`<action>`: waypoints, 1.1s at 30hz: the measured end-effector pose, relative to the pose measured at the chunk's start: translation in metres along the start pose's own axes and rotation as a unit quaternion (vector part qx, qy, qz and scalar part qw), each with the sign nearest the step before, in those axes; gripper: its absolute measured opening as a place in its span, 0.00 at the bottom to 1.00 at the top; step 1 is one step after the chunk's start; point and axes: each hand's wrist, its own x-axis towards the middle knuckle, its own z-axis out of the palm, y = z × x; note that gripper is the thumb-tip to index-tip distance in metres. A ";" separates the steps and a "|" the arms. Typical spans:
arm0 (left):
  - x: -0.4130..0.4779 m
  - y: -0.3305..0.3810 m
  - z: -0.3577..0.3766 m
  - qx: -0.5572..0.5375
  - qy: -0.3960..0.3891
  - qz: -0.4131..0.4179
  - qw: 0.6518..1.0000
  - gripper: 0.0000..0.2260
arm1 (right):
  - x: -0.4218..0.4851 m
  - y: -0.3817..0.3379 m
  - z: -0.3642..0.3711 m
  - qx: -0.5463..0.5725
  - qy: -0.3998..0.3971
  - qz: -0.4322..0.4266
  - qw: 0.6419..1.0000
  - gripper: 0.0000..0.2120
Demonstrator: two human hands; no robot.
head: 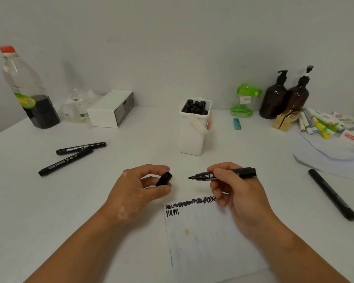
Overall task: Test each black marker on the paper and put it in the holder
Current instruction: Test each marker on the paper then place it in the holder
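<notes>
Paper [208, 237] lies flat on the white table [70, 211] at lower centre of the frame, between the 2 forearms. Its top edge carries 1 long black scribble [192, 202]; 1 short scribble sits below it at the left end.

Left hand [135, 186], left of centre:
- Fingers and thumb are curled and pinch a black cap [164, 179].
- Open end of the cap faces up and right.

Right hand [239, 193], right of centre:
- Thumb and fingers grip an uncapped black marker [244, 172] around its middle.
- Marker lies nearly level, above the top edge of the paper.
- Tip points left toward the cap; tip and cap are apart.

White holder [192, 137] stands upright above centre, beyond both hands. Black marker ends [195, 107] fill its open top.

Loose items on the table:
- 2 capped black markers [81, 148] lie side by side at the left.
- 1 capped black marker [332, 194] lies at the right.

Along the far wall:
- upper left: a clear bottle [27, 88] with a red top, and a white box [110, 109];
- upper right: 2 brown pump bottles [274, 99], a small lighter [237, 123] and a heap of coloured pens [319, 123].
</notes>
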 end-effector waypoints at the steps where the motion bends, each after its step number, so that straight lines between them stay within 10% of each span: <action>1: 0.000 0.000 0.000 0.019 0.000 0.006 1.000 0.12 | 0.000 -0.001 0.000 0.010 0.002 0.004 1.000 0.05; 18: -0.008 0.001 0.014 0.025 -0.130 0.099 0.986 0.13 | -0.007 -0.001 0.002 -0.077 -0.060 -0.026 0.995 0.12; 33: -0.010 0.003 0.022 -0.097 -0.070 0.042 0.992 0.16 | -0.013 0.001 0.010 -0.223 -0.067 -0.078 0.969 0.07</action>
